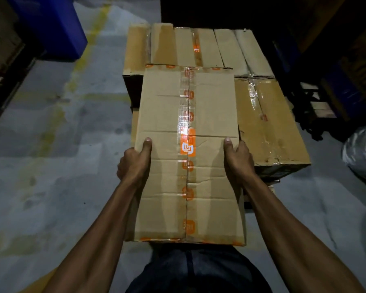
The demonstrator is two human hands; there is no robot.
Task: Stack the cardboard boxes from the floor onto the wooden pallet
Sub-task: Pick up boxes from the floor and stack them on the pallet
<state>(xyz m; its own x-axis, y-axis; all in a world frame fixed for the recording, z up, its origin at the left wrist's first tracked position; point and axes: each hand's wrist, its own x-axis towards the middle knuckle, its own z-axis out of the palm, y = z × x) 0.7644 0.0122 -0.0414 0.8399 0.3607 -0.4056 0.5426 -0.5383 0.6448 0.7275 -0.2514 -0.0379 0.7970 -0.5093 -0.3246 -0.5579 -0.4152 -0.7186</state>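
**Floor:** What are you holding?

**Operator:** I have a long brown cardboard box sealed with clear tape printed in orange logos (187,157). It is lifted off the grey concrete floor (51,144), near end against my waist, far end reaching out over the stacked boxes ahead.

**Floor:** How do the fingers sit on it?

**Operator:** My left hand (133,163) clamps the left long edge and my right hand (239,161) clamps the right one, both about midway along the box. Each thumb lies flat on the top face, pointing away from me. The fingers (120,168) curl down around the sides and underneath, so the box sits between thumb and fingers on both sides. Both hands are closed firmly on it.

**Floor:** And ahead of you?

**Operator:** A taped brown carton with a crinkled clear strip (270,123) lies just right of my box, lower down. Further cartons laid side by side (190,47) fill the row behind it. I cannot make out the pallet beneath them. A blue bin (51,24) stands far left, and a crumpled silvery plastic bag (361,151) lies at the right edge.
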